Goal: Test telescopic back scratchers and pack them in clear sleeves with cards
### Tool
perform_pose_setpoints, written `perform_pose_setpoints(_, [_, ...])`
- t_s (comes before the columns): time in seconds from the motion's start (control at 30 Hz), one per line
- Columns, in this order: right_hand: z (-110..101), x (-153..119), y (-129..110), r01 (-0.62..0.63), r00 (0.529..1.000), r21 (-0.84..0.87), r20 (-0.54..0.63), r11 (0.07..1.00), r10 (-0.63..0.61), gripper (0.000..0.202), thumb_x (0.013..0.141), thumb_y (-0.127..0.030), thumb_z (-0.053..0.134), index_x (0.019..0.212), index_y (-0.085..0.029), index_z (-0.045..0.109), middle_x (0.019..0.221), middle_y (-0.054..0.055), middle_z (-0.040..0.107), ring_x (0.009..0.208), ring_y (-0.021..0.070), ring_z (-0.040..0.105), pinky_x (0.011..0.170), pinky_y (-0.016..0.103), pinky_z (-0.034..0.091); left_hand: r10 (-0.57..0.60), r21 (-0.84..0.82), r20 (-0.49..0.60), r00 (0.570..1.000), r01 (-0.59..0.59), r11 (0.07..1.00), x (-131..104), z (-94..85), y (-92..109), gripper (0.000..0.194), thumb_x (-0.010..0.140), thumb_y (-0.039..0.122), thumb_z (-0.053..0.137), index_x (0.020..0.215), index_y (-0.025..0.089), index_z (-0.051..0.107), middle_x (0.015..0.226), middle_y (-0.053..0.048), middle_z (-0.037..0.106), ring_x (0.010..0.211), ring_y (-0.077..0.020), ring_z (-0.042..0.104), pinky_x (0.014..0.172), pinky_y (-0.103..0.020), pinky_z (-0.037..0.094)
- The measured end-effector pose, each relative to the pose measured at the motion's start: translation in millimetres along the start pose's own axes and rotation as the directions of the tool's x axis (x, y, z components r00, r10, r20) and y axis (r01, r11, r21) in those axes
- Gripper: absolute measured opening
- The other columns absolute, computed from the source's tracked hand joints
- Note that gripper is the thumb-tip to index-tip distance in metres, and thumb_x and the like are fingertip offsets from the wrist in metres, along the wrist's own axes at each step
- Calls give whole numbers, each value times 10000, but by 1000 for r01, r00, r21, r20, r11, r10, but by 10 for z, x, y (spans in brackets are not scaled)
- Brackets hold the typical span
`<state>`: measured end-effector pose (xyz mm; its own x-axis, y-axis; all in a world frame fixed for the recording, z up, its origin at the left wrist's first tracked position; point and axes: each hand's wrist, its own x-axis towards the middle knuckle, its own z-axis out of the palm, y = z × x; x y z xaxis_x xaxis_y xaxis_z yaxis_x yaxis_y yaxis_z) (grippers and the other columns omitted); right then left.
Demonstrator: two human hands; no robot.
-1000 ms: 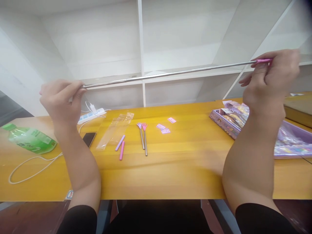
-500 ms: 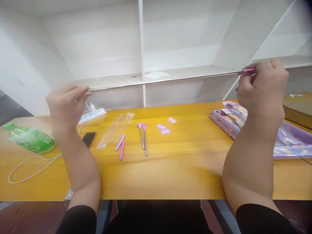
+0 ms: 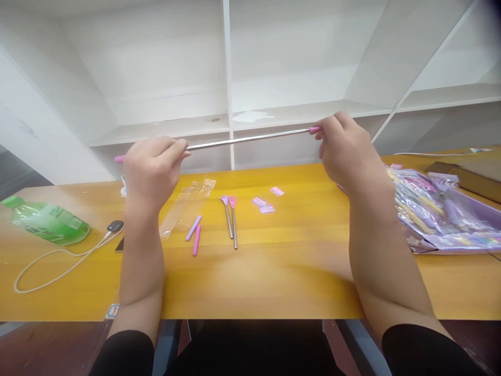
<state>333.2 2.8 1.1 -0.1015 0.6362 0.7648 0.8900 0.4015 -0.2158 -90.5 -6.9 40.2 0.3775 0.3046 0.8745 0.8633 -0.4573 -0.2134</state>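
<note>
Two-handed, gripping a pink-ended telescopic rod (image 3: 250,138) in left hand (image 3: 152,167) and right hand (image 3: 346,151), apparently at a length-setting step; next calling for straight, aligned pressure.

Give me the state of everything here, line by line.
Rod: raised, slightly tilted
Left hand: closed on rod
Right hand: closed on rod
Bottle: capped
Scratchers: lying side by side
Tubes: lying loose
Plastic bags: lying flat
Cards: lying flat
Box: open, partly hidden
</note>
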Motion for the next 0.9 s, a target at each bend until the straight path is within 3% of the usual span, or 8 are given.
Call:
perform_pose_setpoints(0.13, [83,-43,-294,79,996,42,-56,996,-77,313,1090,-227,441,1256,-319,691,1198,108,683,992,284,663,850,420,466,8,-86,-17,1000,-9,996,-48,184,388,244,1152,350,583,994,285,757,936,-73,786,846,-253,690,741,-433,404])
perform_pose_setpoints(0.23, [215,-147,-711,152,987,54,36,987,-154,363,1072,-174,411,1257,-319,689,1199,106,688,883,253,620,749,374,420,32,-137,-13,999,-33,990,-111,416,860,280,1184,309,518,1076,257,771,901,-81,780,802,-238,685,706,-413,404])
perform_pose_setpoints(0.27, [245,-185,-831,160,985,47,64,986,-163,369,1060,-161,410,1253,-319,683,1193,101,687,826,236,588,705,360,385,-13,-137,7,1000,13,990,-128,472,978,300,1198,293,487,1103,245,768,869,-79,768,784,-232,678,699,-408,404])
perform_pose_setpoints(0.33, [263,-245,-988,188,975,41,109,981,-191,359,1053,-146,411,1238,-310,671,1162,93,684,754,208,534,654,342,326,19,-176,23,1000,-14,984,-146,524,1097,310,1209,318,491,1082,245,764,850,-62,766,761,-213,675,681,-388,408])
perform_pose_setpoints(0.57, [143,-260,-997,248,962,-4,121,969,-246,350,1056,-107,405,1202,-294,662,1122,86,686,678,185,462,608,347,202,89,-226,63,994,-73,971,-110,402,944,313,1207,354,511,1096,249,784,905,-51,801,805,-196,699,689,-350,443])
perform_pose_setpoints(0.7, [126,-224,-965,226,959,71,159,971,-235,212,1163,-272,478,1161,-302,688,1090,73,729,739,208,563,628,348,244,49,-320,235,971,29,947,-92,367,900,298,1185,416,553,1129,263,803,939,-50,809,839,-206,714,716,-340,467])
perform_pose_setpoints(0.8, [107,-177,-890,194,958,211,172,958,-232,246,1181,-379,511,1108,-301,733,1063,61,769,856,244,656,690,369,365,-24,-347,435,900,193,918,-50,337,735,351,1120,563,638,1179,264,811,1083,-68,853,980,-260,756,798,-363,513])
perform_pose_setpoints(0.9, [63,-115,-780,172,957,343,163,924,-239,223,1136,-391,607,1052,-303,794,991,57,761,869,252,673,748,410,458,-132,-260,616,777,358,897,-6,401,407,569,1139,695,458,1168,251,811,1203,-84,856,1083,-298,761,883,-392,534])
